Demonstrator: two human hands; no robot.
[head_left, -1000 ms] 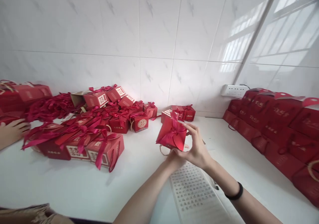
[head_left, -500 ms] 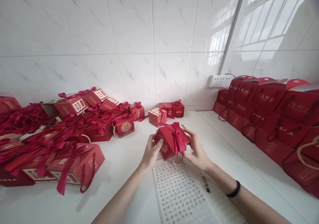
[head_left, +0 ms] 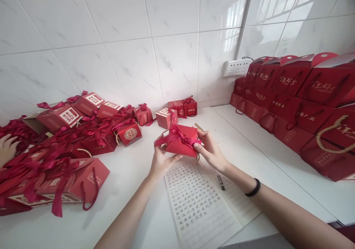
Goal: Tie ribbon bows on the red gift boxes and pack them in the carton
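A small red gift box [head_left: 183, 143] with a dark pink ribbon bow [head_left: 175, 135] is held just above the white table, top facing me. My left hand [head_left: 161, 161] grips its left side, fingers closed around the edge. On the right side my right hand [head_left: 209, 150] pinches the ribbon and box; a black band sits on that wrist. A rope handle hangs under the box.
An open notebook [head_left: 198, 201] with written lines and a pen [head_left: 220, 181] lie below my hands. Several red ribbon boxes [head_left: 91, 130] are heaped at left, where another person's hand [head_left: 7, 149] shows. Large red bags [head_left: 299, 101] line the right wall; a power strip [head_left: 235, 67] is mounted behind.
The box has been turned from tilted on its corner to flat with the bow on top. Both hands stay on it. The camera has tipped down and to the right.
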